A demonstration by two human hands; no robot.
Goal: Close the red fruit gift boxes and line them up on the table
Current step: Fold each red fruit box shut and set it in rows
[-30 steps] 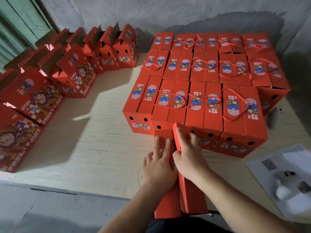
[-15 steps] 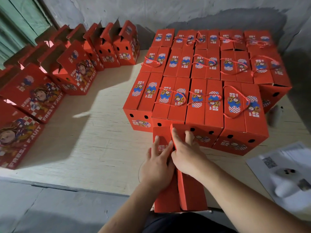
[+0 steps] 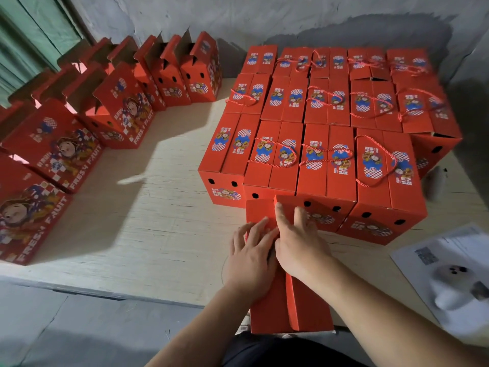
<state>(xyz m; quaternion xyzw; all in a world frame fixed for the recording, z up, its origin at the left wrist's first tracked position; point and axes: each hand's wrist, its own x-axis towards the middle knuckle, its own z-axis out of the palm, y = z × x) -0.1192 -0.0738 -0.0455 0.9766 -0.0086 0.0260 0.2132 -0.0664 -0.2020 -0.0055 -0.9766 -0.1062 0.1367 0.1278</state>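
A red gift box (image 3: 304, 308) lies at the near table edge, its two top flaps meeting along a middle seam. My left hand (image 3: 250, 256) lies on the left flap, its fingers bent near the seam. My right hand (image 3: 299, 242) presses the right flap with straight fingers, the index finger along the seam. Directly beyond stands a block of closed red boxes (image 3: 333, 123) in three rows, several with red cord handles on top. Along the left a curved line of open red boxes (image 3: 124, 109) stands upright with raised flaps.
A pale wooden table (image 3: 148, 207) carries everything; its near edge runs across the lower left above a grey floor. A white printed sheet (image 3: 434, 250) with a white toy-like object (image 3: 455, 287) lies at the right. A grey wall stands behind.
Both hands stay on the box flaps. The left fingers have drawn back and bent toward the seam; the right flap sits lower. The view has shifted slightly.
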